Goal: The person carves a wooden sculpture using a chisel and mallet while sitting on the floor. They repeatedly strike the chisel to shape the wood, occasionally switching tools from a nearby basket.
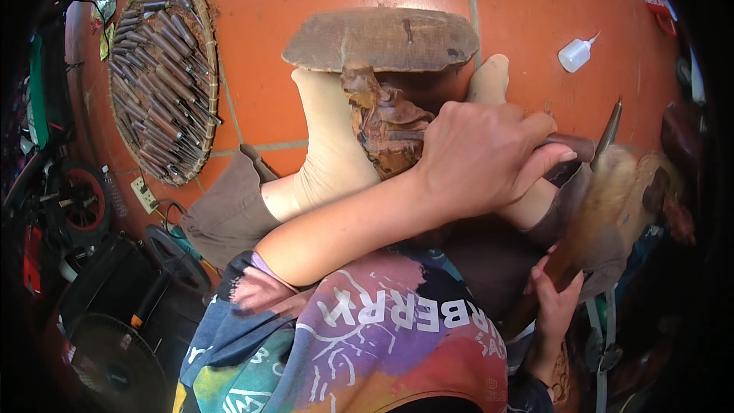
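My left hand [482, 157] is closed round a chisel [573, 144]; its dark wooden handle pokes out past my thumb, while the blade is hidden behind my fingers. Just left of those knuckles is a brown wood carving [390, 126] with folded, knotty shapes, lying between my socked feet. Lower right, my right hand [554, 298] grips a wooden mallet [585, 241]. The mallet is smeared by motion, its pale upper end close to the chisel's handle. A thick wooden block [382, 40] lies beyond the carving, close against it.
An oval woven basket [212, 53] full of wooden-handled carving tools stands at the left. A small white squeeze bottle [575, 53] lies on the orange tiles at right. A pointed metal tool [609, 126] shows beyond the mallet. A fan [115, 359] is at lower left.
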